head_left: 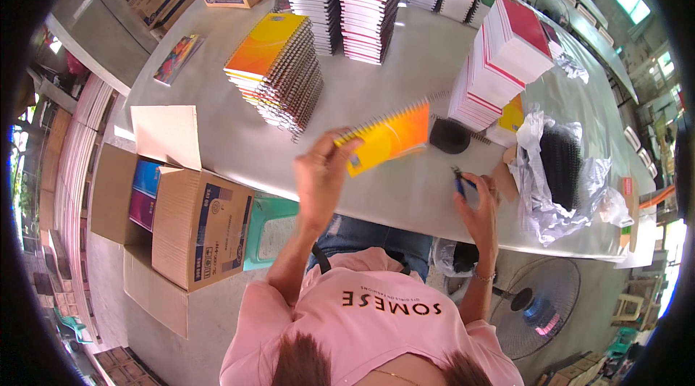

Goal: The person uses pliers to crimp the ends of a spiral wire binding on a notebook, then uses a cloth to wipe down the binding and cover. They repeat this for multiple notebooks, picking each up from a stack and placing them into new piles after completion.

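My left hand (322, 176) pinches one end of a small spiral notebook (391, 138) with a yellow and orange cover, held tilted above the near part of the table. The notebook is slightly blurred, its coil running along the upper edge. In my right hand (483, 205), lower and to the right, is a pair of small pliers with blue handles (460, 182), the dark jaws pointing away from me. A flat black rounded object (449, 135) lies just beyond them. A neat stack of similar yellow and orange spiral notebooks (271, 71) stands farther left.
Two tall notebook stacks (371, 13) rise at the back. Red-covered paper blocks (499, 67) are piled right of centre. Black coils (562, 165) sit in crumpled plastic at the right. An open carton (210, 230), a green stool (269, 230) and a fan (532, 306) stand below table level.
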Demonstrator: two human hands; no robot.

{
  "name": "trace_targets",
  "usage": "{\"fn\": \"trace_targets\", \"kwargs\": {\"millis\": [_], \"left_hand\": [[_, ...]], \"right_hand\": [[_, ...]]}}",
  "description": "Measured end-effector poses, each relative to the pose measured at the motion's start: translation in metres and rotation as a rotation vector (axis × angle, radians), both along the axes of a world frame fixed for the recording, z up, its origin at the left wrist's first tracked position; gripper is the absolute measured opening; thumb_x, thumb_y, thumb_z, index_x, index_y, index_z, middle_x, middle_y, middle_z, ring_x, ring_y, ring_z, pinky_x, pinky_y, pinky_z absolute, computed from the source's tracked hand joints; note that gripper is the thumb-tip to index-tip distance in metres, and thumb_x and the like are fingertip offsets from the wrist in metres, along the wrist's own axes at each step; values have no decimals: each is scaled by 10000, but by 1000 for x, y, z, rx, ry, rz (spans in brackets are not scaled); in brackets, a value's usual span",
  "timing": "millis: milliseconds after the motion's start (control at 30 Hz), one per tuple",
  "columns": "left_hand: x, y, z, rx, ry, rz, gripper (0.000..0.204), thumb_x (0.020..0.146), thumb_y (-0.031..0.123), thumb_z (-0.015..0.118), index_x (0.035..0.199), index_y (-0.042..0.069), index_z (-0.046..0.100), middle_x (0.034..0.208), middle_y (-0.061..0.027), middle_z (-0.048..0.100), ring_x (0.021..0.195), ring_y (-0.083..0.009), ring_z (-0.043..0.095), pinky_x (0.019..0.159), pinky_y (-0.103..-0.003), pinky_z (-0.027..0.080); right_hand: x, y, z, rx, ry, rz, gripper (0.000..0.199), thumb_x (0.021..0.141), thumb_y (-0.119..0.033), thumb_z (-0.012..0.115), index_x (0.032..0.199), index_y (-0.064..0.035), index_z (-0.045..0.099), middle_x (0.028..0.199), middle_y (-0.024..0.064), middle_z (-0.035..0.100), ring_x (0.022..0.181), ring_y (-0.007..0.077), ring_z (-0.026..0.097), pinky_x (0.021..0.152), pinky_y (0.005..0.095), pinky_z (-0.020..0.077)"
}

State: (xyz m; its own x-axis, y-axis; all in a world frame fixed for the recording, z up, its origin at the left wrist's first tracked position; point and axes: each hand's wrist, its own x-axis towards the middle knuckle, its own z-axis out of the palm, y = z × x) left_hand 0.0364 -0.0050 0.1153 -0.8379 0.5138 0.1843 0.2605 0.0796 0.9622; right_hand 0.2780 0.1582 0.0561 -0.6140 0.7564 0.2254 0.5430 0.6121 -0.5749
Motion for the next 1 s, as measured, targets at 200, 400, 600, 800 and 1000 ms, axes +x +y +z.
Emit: {"fn": "trace_targets", "kwargs": {"millis": [200,400,600,800,1000], "left_hand": [[-97,-18,76,211,337,350,259,935,174,680,1085,-36,664,779,-17,656,717,-35,521,621,-200,419],[-187,-2,62,478,367,223,256,932,203,680,1009,-35,624,780,-61,663,710,-58,571,650,-214,453],[-203,-8,34,245,446,392,296,916,242,684,949,-44,617,847,-93,633,755,-125,542,696,-297,466],[-215,-8,8,228,357,363,325,920,281,674,958,-38,623,902,-99,611,826,-151,521,746,-320,457],[-201,-21,14,185,475,437,353,935,310,669,1065,-13,617,1030,-97,595,974,-202,512,799,-351,434]], "right_hand": [[-33,12,-8,124,105,27,415,836,-248,715,1223,-148,606,1229,119,550,1233,297,459,1130,510,210],[-100,-15,-15,144,135,191,454,842,-313,724,1260,-187,598,1287,97,525,1275,289,431,1113,537,206],[-95,5,9,146,413,117,345,888,-229,685,1195,-86,615,1249,120,559,1208,317,482,1056,477,312],[-75,64,69,380,738,-231,299,983,-217,581,1191,-2,588,1188,148,578,1107,289,525,988,399,384],[-79,148,101,412,820,-262,299,1003,-248,529,1182,-21,604,1087,175,621,1079,299,539,950,406,412]]}}
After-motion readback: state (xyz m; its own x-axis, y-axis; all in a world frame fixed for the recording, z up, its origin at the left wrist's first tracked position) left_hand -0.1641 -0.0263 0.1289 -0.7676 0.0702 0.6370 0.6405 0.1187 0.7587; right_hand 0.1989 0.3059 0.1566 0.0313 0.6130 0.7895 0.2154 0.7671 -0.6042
